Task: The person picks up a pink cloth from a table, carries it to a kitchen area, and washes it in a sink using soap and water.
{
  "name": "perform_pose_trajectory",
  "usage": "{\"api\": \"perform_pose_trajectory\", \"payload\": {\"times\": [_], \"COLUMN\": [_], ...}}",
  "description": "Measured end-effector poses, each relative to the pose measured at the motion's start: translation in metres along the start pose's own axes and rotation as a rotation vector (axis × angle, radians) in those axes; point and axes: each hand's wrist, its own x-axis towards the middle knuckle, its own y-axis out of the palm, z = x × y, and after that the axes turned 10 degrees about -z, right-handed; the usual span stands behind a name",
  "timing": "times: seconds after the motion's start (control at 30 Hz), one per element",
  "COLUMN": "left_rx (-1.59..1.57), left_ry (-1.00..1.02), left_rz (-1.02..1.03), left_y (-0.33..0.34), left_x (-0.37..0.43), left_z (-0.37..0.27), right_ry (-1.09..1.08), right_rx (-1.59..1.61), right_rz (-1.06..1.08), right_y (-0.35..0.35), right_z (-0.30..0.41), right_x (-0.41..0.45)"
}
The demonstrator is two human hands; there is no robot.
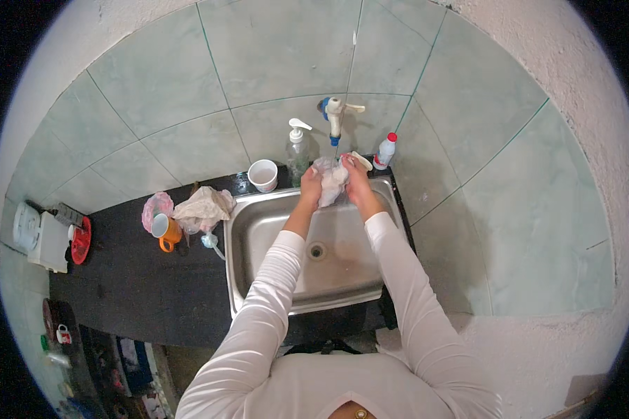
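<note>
Over the far end of the stainless steel sink (272,246), both my hands hold a thin translucent plastic bag (333,180) with something pale inside, which I cannot make out. My left hand (310,188) grips its left side. On the right, my right hand (355,180) pinches the bag near its top edge. The tap (335,118), white with blue parts, is on the wall just beyond the bag. Close to my left hand stands a clear pump bottle (297,152) with a white pump. A pale object (364,161), partly hidden, lies behind my right hand.
Along the sink's back edge are a white plastic cup (263,175) and a white bottle with a red cap (385,152). The black counter (152,293) on the left holds an orange mug (166,231), a crumpled pale bag (204,207), a pink plastic bag (156,207) and a red tray (82,241).
</note>
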Motion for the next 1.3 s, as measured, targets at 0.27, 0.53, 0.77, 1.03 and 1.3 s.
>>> {"api": "perform_pose_trajectory", "payload": {"times": [0.27, 0.53, 0.77, 1.03, 1.3], "left_rx": [0.693, 0.659, 0.446, -0.026, 0.085], "left_ry": [0.233, 0.262, 0.347, -0.117, -0.111], "left_rz": [-0.107, -0.231, -0.103, 0.049, 0.313], "left_y": [0.023, 0.030, 0.043, -0.009, 0.098], "left_x": [-0.003, -0.007, -0.008, 0.006, -0.026], "left_z": [-0.013, -0.007, -0.010, -0.022, -0.050], "right_ry": [0.333, -0.325, -0.220, 0.337, 0.104], "right_rx": [0.208, -0.967, -0.809, 0.229, -0.189], "right_rz": [0.149, -0.426, -0.323, 0.095, -0.128], "right_y": [0.004, 0.010, -0.013, 0.009, -0.110], "right_z": [-0.023, -0.021, -0.012, -0.022, -0.059], "right_x": [-0.005, 0.021, 0.055, 0.019, 0.115]}}
